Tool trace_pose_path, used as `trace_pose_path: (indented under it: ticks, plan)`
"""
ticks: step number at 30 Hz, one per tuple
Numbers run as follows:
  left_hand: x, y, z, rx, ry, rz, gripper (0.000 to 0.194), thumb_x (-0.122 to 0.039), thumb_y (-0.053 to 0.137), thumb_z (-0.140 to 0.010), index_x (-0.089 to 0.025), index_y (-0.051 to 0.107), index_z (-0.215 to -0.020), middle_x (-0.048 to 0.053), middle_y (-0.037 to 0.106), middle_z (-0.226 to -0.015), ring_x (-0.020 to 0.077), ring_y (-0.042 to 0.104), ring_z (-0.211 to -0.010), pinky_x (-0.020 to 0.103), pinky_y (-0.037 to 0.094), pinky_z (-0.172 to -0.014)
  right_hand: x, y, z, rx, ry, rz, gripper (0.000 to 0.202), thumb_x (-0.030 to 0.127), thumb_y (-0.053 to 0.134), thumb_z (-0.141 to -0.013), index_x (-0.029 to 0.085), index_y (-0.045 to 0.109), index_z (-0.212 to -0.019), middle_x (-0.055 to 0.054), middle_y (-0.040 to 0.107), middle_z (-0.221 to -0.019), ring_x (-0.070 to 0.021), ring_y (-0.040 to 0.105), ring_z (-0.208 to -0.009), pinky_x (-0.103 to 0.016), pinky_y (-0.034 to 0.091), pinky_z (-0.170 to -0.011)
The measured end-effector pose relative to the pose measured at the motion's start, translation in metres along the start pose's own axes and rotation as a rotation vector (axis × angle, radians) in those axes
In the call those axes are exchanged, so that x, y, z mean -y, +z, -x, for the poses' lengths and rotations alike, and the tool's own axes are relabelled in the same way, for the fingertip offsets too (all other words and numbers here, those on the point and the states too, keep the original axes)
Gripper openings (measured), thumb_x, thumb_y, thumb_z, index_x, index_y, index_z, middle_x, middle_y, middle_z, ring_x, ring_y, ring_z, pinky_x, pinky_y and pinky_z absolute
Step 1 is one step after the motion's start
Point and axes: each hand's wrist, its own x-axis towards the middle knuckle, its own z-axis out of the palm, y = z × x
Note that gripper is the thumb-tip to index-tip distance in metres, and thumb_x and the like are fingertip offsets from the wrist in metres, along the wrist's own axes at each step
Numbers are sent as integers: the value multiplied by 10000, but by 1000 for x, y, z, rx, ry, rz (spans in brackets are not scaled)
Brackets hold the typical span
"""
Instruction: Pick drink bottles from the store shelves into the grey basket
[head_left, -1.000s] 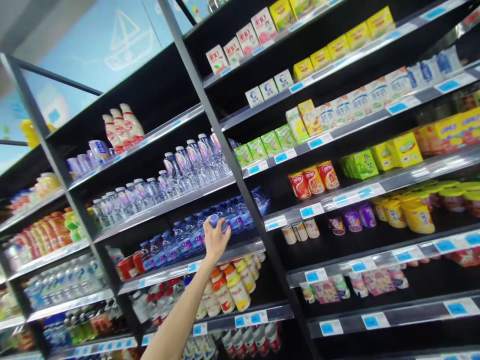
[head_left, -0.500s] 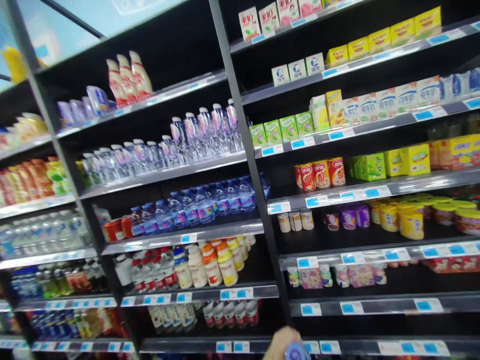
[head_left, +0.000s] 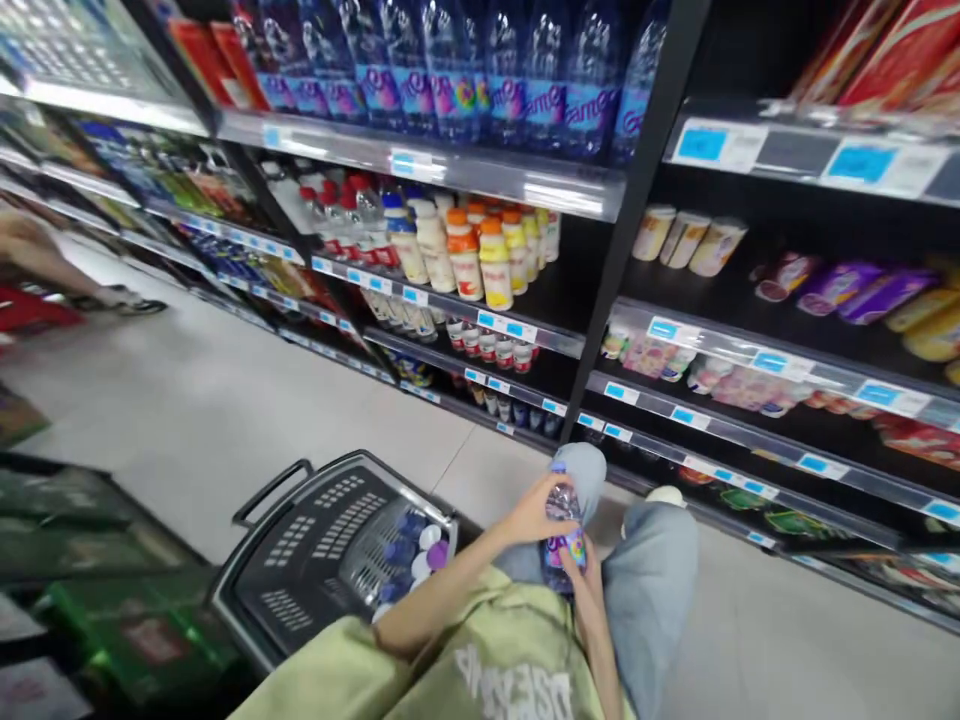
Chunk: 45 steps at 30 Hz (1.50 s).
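A bottle of water with a blue cap and a purple-and-pink label is held upright before my lap. Fingers of my left hand wrap round its upper part, below the cap. Lower down, my right hand grips the side near the label. Just left of my left forearm stands a dark shopping basket, its handle raised. Inside it lie several bottles with blue, white and purple caps.
Shelves ahead carry rows of blue water bottles, yogurt drinks and cans. Green boxes are stacked at the lower left. Another person's leg reaches into the aisle at far left, beside something red.
My view has tilted down from the upper shelves to my lap and the floor. Earlier, only part of one hand and a bottle cap showed; now both hands hold the bottle.
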Motion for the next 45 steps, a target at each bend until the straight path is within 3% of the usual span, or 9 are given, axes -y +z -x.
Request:
trace_pose_path:
  ticks: [4, 11, 17, 22, 25, 29, 38, 42, 45]
  plan:
    - [19, -9, -7, -4, 84, -7, 640, -456, 890, -757, -210, 618, -1281, 93, 652, -1224, 265, 644, -1117, 450, 537, -1058, -27, 1, -4, 11, -63, -43, 703, 562, 949, -585, 314, 659, -1175, -4, 741, -1182, -371, 705, -1176, -504, 523, -1107]
    - [21, 3, -3, -100, 38, -106, 662, -401, 899, -752, -219, 632, -1329, 119, 615, -1321, 293, 635, -1203, 473, 543, -1088, -32, -3, -17, -94, -109, 37, 757, 501, 933, -604, 332, 555, -1237, -38, 649, -1279, -371, 648, -1270, -456, 500, -1112]
    - [19, 5, -3, -123, 14, -139, 618, -445, 885, -782, -241, 667, -1323, 116, 618, -1282, 283, 664, -1150, 448, 585, -1025, -30, -5, -12, -49, -221, 75, 858, 402, 960, -598, 345, 548, -1349, -67, 623, -1440, -394, 605, -1356, -492, 471, -1171]
    - [26, -2, -17, -163, -1, -127, 526, -502, 742, -931, -232, 673, -1377, 128, 666, -1287, 271, 692, -1145, 437, 556, -1065, -28, -8, -16, -60, -36, -113, 796, 504, 971, -604, 279, 619, -1282, -86, 711, -1250, -297, 725, -968, -388, 647, -737]
    - [27, -3, -28, -139, -20, -187, 489, -525, 709, -958, -237, 713, -1353, 112, 705, -1198, 264, 713, -1080, 421, 565, -1029, -30, -11, -23, -21, 119, -315, 808, 615, 899, -696, 270, 587, -1356, -49, 741, -1016, -199, 681, -648, -255, 516, -483]
    - [28, 1, -42, -107, -46, -293, 442, -518, 689, -974, -272, 746, -1336, 97, 719, -1175, 263, 730, -1081, 402, 574, -1022, -35, -12, -29, 54, 225, -417, 689, 689, 827, -751, 240, 633, -1236, 5, 698, -767, -162, 593, -457, -210, 367, -380]
    - [32, -2, -55, -22, -16, -377, 434, -514, 664, -994, -271, 742, -1345, 89, 733, -1205, 260, 745, -1098, 369, 579, -987, -40, -6, -29, 16, 243, -377, 685, 702, 849, -764, 197, 618, -1164, -6, 741, -792, -151, 615, -451, -234, 417, -429]
    - [31, -4, -55, -25, -10, -373, 423, -501, 649, -1009, -262, 734, -1348, 84, 737, -1195, 250, 744, -1069, 361, 577, -974, -46, -5, -28, -26, 133, -279, 855, 635, 936, -703, 225, 558, -1351, -14, 761, -886, -182, 681, -540, -256, 471, -481]
    - [30, -4, -54, -50, -17, -379, 425, -511, 658, -1008, -260, 738, -1342, 84, 735, -1189, 239, 738, -1021, 354, 576, -953, -50, -7, -30, -117, -15, -148, 994, 499, 1035, -568, 228, 541, -1387, -78, 768, -1119, -223, 759, -791, -294, 590, -637]
